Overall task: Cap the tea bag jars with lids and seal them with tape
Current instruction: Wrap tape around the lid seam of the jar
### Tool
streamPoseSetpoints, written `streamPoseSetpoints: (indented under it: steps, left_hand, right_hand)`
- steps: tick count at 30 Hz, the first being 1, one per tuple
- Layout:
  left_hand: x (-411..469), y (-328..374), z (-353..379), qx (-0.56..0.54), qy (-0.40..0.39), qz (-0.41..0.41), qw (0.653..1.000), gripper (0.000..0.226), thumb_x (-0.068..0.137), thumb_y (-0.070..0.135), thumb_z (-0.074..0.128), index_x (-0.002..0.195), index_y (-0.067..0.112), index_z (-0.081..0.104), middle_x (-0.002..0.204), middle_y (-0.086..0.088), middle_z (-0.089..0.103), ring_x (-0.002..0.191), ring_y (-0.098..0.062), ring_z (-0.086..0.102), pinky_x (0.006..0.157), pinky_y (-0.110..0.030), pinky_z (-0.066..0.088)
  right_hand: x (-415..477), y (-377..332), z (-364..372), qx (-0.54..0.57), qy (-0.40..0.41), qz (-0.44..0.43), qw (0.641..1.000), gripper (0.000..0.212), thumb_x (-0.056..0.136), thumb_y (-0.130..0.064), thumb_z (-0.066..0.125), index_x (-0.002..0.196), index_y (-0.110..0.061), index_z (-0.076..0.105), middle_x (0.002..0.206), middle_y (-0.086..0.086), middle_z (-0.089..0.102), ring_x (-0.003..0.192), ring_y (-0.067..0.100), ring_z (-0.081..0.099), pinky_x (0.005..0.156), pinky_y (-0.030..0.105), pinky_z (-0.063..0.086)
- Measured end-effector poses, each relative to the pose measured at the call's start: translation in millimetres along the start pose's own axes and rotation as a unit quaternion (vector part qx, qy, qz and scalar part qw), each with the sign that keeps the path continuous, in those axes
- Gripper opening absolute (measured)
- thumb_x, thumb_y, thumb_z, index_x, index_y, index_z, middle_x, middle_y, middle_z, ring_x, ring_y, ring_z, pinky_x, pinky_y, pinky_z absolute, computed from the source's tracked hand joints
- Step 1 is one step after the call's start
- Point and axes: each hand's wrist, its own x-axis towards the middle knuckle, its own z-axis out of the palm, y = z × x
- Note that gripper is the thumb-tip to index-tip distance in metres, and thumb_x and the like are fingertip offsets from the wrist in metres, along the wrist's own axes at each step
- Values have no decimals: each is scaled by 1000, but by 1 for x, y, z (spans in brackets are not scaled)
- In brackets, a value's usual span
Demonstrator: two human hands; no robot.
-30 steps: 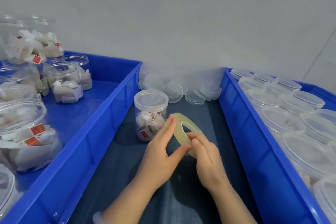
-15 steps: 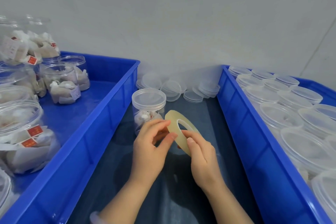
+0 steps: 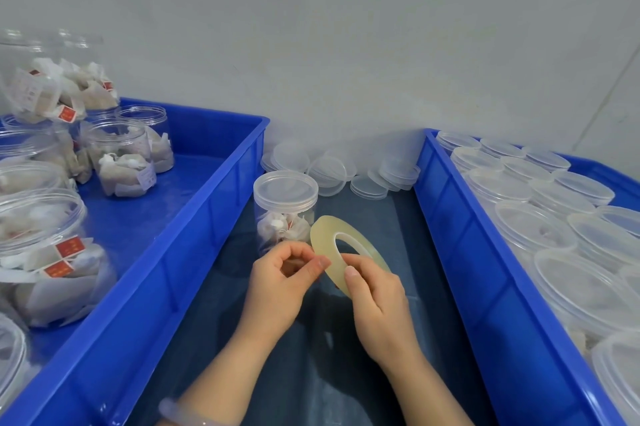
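- Dark tabletop runs between two blue crates, up to a pale wall.
- Left hand pinches thumb and forefinger together at the rim of the tape roll, probably hunting the loose end.
- Right hand clamps the roll's lower edge, thumb on its face, holding it tilted.
- Lidded tea bag jar stands just behind the roll.
- Thin, light and bendy, the roll is best gripped by its flat faces; the clear end looks sticky and hard to find.

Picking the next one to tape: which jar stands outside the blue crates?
The lidded jar between the two crates, behind the tape roll; all others sit inside crates.
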Motion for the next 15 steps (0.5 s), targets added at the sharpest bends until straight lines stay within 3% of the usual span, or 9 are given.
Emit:
streamPoseSetpoints:
  steps: [3, 9, 15]
  left_hand:
    - [0, -1, 1, -26, 4, -4, 1000, 17, 77, 4, 74, 88, 14, 67, 80, -3, 72, 71, -11, 69, 66, -18, 55]
    - [0, -4, -1, 4, -5, -25, 1000, 9, 77, 10, 76, 76, 14, 67, 69, 4, 71, 64, -4, 66, 63, -13, 51]
    - [-4, 2, 1, -17, -8, -8, 1000, 29, 81, 0, 70, 99, 22, 69, 83, 8, 74, 75, -9, 71, 68, -15, 54]
  right_hand:
    - [0, 2, 0, 3, 4, 14, 1000, 40, 85, -41, 36, 109, -29, 67, 102, -18, 67, 107, 18, 55, 93, 43, 44]
    - [0, 4, 0, -27, 4, 18, 999, 45, 85, -46, 36, 111, -27, 67, 101, -16, 67, 105, 19, 55, 91, 43, 44]
    - [0, 0, 1, -2, 31, 34, 999, 38, 86, -43, 37, 103, -29, 68, 96, -17, 68, 103, 21, 56, 90, 44, 45]
